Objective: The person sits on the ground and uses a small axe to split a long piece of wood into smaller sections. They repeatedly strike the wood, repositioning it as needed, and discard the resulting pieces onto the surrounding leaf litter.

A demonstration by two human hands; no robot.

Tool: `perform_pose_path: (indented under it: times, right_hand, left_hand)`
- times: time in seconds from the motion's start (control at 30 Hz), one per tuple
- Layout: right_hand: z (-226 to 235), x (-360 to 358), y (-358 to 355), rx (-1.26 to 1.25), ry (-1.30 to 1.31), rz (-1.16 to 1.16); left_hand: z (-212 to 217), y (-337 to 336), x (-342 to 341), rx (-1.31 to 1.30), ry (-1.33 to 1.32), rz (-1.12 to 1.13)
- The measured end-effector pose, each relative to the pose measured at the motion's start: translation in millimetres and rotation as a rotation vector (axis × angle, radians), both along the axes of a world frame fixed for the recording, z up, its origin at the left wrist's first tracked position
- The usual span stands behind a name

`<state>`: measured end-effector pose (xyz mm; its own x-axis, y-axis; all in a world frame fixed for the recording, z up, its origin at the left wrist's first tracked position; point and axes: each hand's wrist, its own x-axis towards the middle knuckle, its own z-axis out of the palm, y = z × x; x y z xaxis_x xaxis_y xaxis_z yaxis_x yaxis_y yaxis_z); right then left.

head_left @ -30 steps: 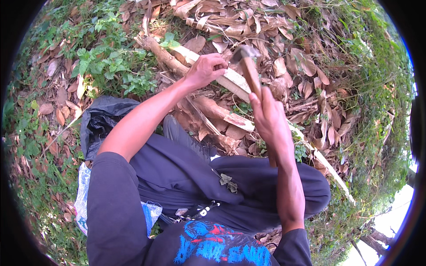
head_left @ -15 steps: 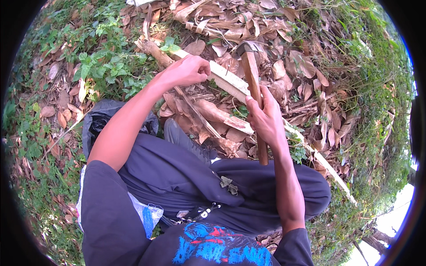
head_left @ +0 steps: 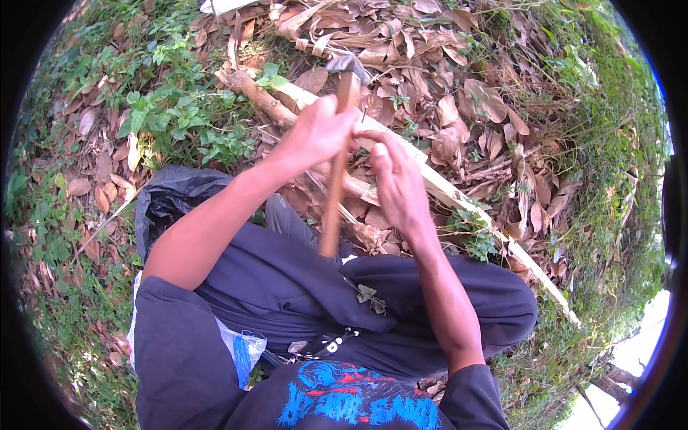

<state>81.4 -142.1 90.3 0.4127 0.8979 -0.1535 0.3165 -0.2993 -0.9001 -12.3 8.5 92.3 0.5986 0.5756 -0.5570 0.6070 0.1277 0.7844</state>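
My left hand [head_left: 322, 132] is wrapped round the wooden handle of a hammer [head_left: 334, 201], close below its dark metal head, which points away from me. The handle hangs down over my lap. My right hand [head_left: 401, 183] is just right of the handle, index finger stretched toward my left hand and thumb apart, with nothing seen in it. Beyond both hands, a long pale strip of split wood [head_left: 444, 188] lies slanting on the ground. A thin nail [head_left: 364, 113] stands up at the strip, near my right fingertips. My left hand hides part of the strip.
A barked branch [head_left: 264, 100] lies along the strip's far-left end, with another split branch [head_left: 362, 188] under my hands. Dry leaves [head_left: 487, 100] and green weeds [head_left: 168, 107] cover the ground. A black plastic bag [head_left: 172, 190] is beside my left leg; my legs are folded in front.
The hammer has passed from my right hand to my left and moved leftward. My right hand has let go and shifted left and up, toward the nail.
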Motion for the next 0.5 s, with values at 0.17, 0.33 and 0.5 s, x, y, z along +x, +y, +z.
perform_pose_path:
  times: [0.17,0.33,0.5]
  right_hand:
    - [-98.1,47.8,-16.0,-0.054,-0.769,-0.115]
    - [-127.3,38.3,-18.6,-0.256,-0.769,-0.05]
    - [-132.3,35.2,-20.0,-0.245,-0.865,-0.052]
  left_hand:
    - [17.2,29.6,-8.5,0.455,0.042,-0.231]
    - [7.3,17.7,-12.5,0.671,0.067,-0.324]
    - [8.0,5.1,-12.4,0.662,0.049,-0.425]
